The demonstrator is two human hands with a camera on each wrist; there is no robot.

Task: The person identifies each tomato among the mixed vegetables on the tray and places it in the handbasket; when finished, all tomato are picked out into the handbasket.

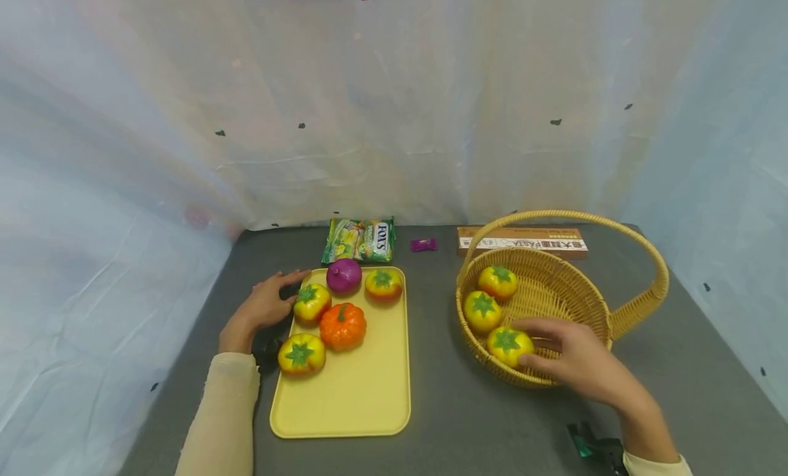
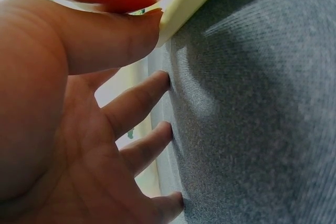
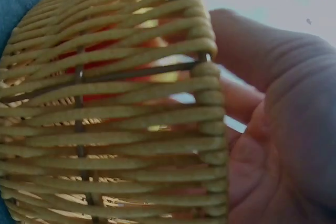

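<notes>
My left hand (image 1: 266, 303) lies at the upper left edge of a yellow tray (image 1: 369, 401), fingers spread. In the left wrist view its thumb (image 2: 115, 38) touches the tray's rim and the other fingertips rest on the grey cloth. The tray bears several yellow-red toy persimmons, one (image 1: 312, 303) beside that hand, plus an orange toy pumpkin (image 1: 343, 326) and a purple onion (image 1: 344, 275). Inside a wicker basket (image 1: 569, 284), my right hand (image 1: 581, 360) pinches a persimmon (image 1: 509, 347) between thumb and fingers. Basket weave partly hides this grip in the right wrist view.
Two more persimmons sit at the basket's left side, one (image 1: 483, 312) near the held fruit. The tall handle (image 1: 640, 310) arches over the basket. Behind are a pasta box (image 1: 523, 242), a small purple packet (image 1: 423, 245) and a green Fox's bag (image 1: 359, 241). White curtains enclose the table.
</notes>
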